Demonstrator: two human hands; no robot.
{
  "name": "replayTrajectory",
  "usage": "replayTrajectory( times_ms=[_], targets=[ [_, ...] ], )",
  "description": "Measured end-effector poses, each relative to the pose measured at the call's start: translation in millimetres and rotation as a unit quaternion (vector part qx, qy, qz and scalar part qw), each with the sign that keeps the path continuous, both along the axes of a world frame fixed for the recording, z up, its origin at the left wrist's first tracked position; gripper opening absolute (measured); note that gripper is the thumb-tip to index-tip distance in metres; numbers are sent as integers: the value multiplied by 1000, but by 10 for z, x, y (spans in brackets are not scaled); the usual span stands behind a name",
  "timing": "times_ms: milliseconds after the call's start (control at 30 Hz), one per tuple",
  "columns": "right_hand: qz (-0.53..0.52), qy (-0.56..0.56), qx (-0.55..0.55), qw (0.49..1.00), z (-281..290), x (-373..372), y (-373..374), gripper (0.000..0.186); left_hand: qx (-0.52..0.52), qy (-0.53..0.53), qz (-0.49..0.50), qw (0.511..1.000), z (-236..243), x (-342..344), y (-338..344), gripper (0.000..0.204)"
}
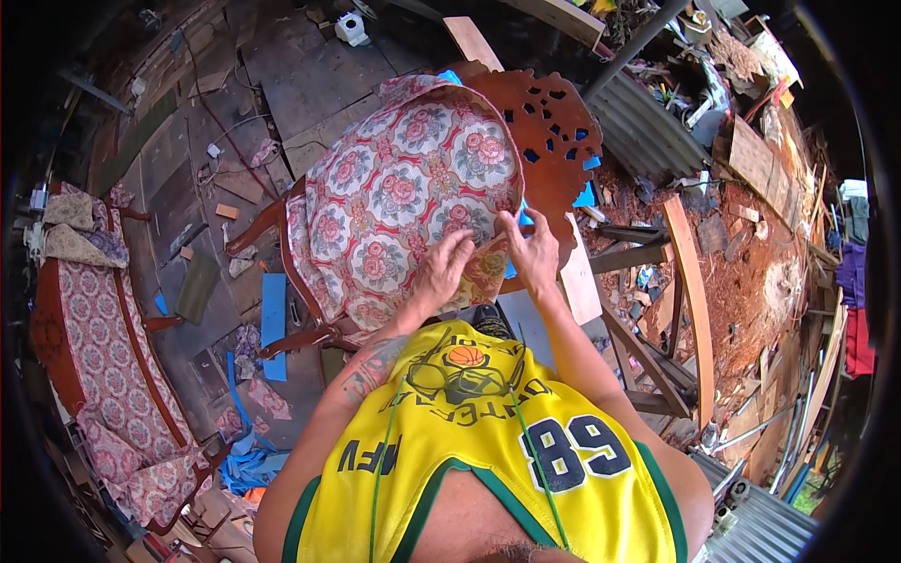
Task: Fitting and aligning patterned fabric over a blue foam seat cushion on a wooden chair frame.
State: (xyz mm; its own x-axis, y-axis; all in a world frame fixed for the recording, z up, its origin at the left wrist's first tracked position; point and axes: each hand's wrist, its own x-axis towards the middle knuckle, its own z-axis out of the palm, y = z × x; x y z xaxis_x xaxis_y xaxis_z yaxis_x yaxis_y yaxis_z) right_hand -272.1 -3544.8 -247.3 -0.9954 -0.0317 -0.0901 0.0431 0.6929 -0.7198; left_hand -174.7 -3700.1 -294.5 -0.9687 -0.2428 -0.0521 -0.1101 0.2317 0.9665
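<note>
Flowered cloth [408, 188]: draped over the carved wooden chair [549, 176], before you. Your left hand [443, 268]: fingers extended, laid against the cloth, apparently to steady it. Your right hand [533, 253]: thumb and forefinger pinching the cloth's edge, seemingly for tautness.

Lies spread over a reddish-brown wooden chair [552, 192] as rose-patterned fabric [404, 178], cream with red bands and pink medallions. Curves along the pierced carving [574, 111] at right and sags in folds at left, beside the frame [287, 253] and its leftward-pointing legs [259, 229].
</note>
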Motion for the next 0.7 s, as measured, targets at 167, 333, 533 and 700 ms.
replayTrajectory(
  times_ms=[167,333,533,700],
  targets=[
    [169,74,-40,982,-127,86,-53,26,100,39,16,994,-14,-75,-40,53],
    [288,138,-7,948,-210,134,34,24,179,34,63,981,-314,-201,66,38],
    [273,86,-35,958,-233,192,285,22,33,-14,100,994,-337,-69,11,19],
    [213,32,-50,975,-316,298,519,21,87,19,141,986,-468,19,-71,26]
  ],
)
